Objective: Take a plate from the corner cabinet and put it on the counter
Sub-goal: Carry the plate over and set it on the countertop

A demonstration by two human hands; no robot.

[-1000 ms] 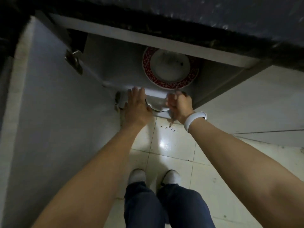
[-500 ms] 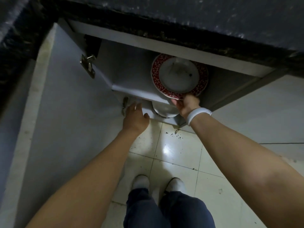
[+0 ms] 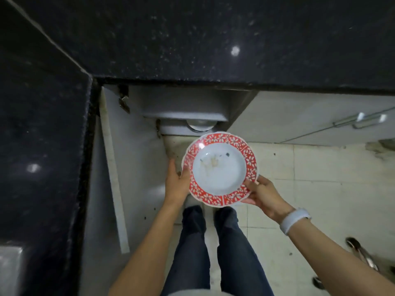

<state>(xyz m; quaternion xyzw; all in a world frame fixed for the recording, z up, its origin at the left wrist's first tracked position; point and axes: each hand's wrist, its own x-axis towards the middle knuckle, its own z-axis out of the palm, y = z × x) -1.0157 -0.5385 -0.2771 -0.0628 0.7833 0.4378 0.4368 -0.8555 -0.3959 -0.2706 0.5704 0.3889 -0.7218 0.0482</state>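
A round plate (image 3: 219, 169) with a red flowered rim and a white middle is held level in the air, out of the corner cabinet (image 3: 183, 107) and over the floor. My right hand (image 3: 264, 196) grips its near right rim, thumb on top. My left hand (image 3: 177, 182) holds the left rim, thumb against the edge. The black speckled counter (image 3: 192, 39) spans the top of the view and runs down the left side, well above the plate. The cabinet stands open below the counter's inner corner.
The open cabinet door (image 3: 119, 167) hangs at the left of my arms. A white dish (image 3: 199, 124) sits on the cabinet's lower shelf. Closed cabinet fronts with a metal handle (image 3: 361, 120) lie to the right. Tiled floor and my legs are below.
My right hand has pulled the red-rimmed plate off the shelf and out of the cabinet. My left hand has left the shelf edge and taken the plate's left rim. My view has risen.
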